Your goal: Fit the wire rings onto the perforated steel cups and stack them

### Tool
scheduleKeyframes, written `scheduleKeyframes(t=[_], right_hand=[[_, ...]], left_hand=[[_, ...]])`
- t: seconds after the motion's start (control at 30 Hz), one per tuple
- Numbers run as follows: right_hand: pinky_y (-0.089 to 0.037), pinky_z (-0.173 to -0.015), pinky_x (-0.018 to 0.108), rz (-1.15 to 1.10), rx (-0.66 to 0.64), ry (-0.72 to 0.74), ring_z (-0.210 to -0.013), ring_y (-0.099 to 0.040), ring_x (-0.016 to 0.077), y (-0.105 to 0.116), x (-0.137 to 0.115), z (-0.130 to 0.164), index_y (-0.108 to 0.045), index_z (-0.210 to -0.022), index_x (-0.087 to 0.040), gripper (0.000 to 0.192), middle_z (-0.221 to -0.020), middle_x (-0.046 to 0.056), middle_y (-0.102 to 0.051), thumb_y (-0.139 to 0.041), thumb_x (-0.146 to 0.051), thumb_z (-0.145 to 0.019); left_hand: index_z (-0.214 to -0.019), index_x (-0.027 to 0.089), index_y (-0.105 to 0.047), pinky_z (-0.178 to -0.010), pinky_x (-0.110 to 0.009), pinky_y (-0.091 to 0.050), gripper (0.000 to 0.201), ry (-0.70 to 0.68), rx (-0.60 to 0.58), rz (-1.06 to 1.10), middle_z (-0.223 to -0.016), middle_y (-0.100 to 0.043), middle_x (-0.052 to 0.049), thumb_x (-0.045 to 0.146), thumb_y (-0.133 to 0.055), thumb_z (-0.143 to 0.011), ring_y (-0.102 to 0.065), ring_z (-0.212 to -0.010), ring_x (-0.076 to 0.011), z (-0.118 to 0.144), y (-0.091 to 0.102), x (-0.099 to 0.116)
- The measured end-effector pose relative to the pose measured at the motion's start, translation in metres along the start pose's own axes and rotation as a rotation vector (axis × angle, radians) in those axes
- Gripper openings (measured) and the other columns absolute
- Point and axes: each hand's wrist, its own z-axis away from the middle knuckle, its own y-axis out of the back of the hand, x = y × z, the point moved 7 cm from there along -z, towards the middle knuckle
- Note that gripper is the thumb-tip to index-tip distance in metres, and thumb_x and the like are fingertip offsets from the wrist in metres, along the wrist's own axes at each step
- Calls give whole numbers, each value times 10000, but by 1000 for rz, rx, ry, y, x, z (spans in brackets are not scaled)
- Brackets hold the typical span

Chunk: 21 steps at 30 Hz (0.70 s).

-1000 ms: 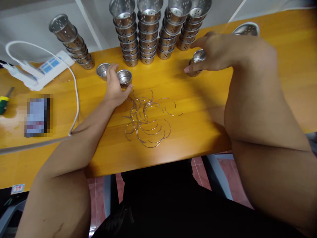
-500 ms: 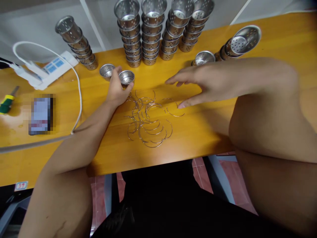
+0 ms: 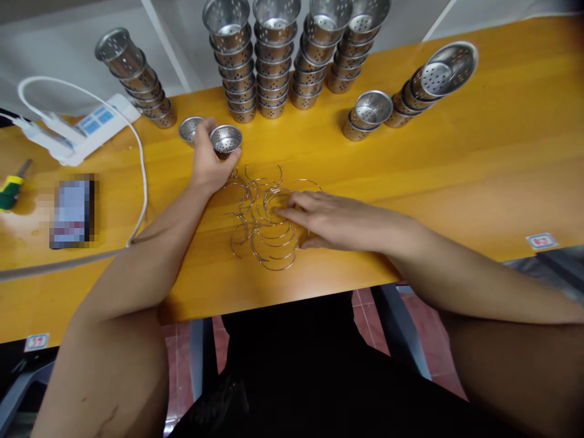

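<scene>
While the left hand (image 3: pixel 212 163) has its fingers curled round a perforated cup (image 3: pixel 227 140) just beyond the loose wire arcs (image 3: pixel 255 228) on the desk (image 3: pixel 456 164), I see the right hand (image 3: pixel 337 221) at their right side, fingers bent; I cannot tell whether they grip any. Cup stacks (image 3: pixel 274 67) stand farther back.

Both arms are bare as far as they show: the left arm (image 3: pixel 166 240) carries a small dark spot and a thin crooked line above the elbow, the right arm (image 3: pixel 438 261) looks smooth. The left hand (image 3: pixel 210 161) and right hand (image 3: pixel 340 222) are ungloved. Black clothing (image 3: pixel 310 365) covers the lap, faintly creased.
</scene>
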Motion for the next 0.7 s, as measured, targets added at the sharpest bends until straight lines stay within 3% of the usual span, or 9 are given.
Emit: scheduleKeyframes(t=[0.1,0.2,0.33,0.47,0.57,0.7], right_hand=[[-706,-1130,577,25,18,21,-1316,-825,417,-7,4,-15,-853,-1493,-163,346,-1407,217,-826,-880,-222,-1153],[-679,-1014,475,43,63,41,-1198,-815,343,-14,9,-23,-864,-1286,-176,115,-1291,167,-836,-773,-203,-1220],[-611,-920,399,73,114,42,-1122,-775,292,-20,10,-27,-817,-1163,-201,155,-1234,134,-825,-690,-190,-1249],[-583,-909,418,107,142,16,-1043,-744,292,-23,9,-30,-795,-1170,-170,191,-1247,174,-820,-616,-160,-1235],[-559,-888,426,111,189,19,-989,-723,288,-21,11,-31,-756,-1155,-185,180,-1224,179,-821,-587,-190,-1218],[-528,-814,405,-70,329,-57,-881,-689,248,-3,26,-24,-686,-1202,-237,133,-1121,115,-812,-562,-281,-1225]], left_hand=[[-1595,362,-560,-1455,-766,-537,799,42,-1,16,-1589,-688,-155,602,-990,-966,-699,-1533,-447,-2,0,-1],[-1559,372,-568,-1496,-778,-470,809,122,-18,62,-1603,-672,-149,571,-1017,-916,-660,-1567,-466,-4,-3,-13],[-1588,393,-573,-1521,-775,-435,876,109,-59,81,-1645,-660,-135,552,-1045,-867,-624,-1611,-471,-5,-8,-28],[-1620,387,-592,-1534,-779,-429,879,90,-66,74,-1679,-655,-143,558,-1041,-884,-615,-1642,-476,-5,-9,-25],[-1620,386,-603,-1547,-782,-430,858,112,-55,107,-1683,-665,-143,558,-1043,-904,-620,-1658,-480,-7,-7,-9],[-1686,418,-554,-1523,-731,-511,950,54,-34,133,-1697,-676,-141,619,-1070,-914,-650,-1663,-456,-8,-4,30]])
